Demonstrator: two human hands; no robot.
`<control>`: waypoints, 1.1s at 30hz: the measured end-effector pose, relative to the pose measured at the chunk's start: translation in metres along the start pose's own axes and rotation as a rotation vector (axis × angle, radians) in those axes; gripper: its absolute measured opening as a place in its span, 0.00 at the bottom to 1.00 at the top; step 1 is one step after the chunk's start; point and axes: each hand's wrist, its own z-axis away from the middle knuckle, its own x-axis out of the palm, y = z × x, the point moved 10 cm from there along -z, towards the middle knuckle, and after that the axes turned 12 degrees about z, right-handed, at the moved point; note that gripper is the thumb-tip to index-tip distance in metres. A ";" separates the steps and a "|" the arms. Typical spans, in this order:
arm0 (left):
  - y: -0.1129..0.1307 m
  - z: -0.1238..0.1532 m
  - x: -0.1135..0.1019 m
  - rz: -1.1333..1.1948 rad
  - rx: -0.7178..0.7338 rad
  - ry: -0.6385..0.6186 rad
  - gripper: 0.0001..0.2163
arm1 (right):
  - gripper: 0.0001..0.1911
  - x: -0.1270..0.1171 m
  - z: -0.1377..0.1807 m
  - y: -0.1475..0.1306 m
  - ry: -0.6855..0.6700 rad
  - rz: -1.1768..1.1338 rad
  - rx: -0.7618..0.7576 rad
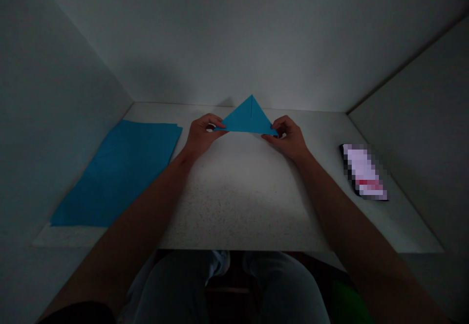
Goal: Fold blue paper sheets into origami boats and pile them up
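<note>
Spanning both hands (203, 131) (291, 138), blue paper triangle (246, 118)

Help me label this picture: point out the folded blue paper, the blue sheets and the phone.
Folded blue paper (245, 120): head view, triangular face.
Blue sheets (122, 170): head view, top sheet's middle.
Phone (364, 170): head view, blurred screen.
</note>
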 end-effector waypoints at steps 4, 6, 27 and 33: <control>0.001 0.000 0.001 -0.013 0.015 -0.007 0.14 | 0.24 0.000 0.000 -0.002 0.006 0.013 -0.003; 0.001 0.000 0.001 -0.021 0.021 -0.013 0.15 | 0.23 0.000 -0.001 -0.003 0.008 0.021 -0.013; 0.007 0.009 0.022 0.026 0.040 -0.066 0.13 | 0.24 0.006 0.007 -0.032 -0.014 0.081 -0.110; 0.013 0.022 0.049 -0.005 0.039 -0.223 0.12 | 0.18 0.005 0.017 -0.053 0.025 0.197 -0.221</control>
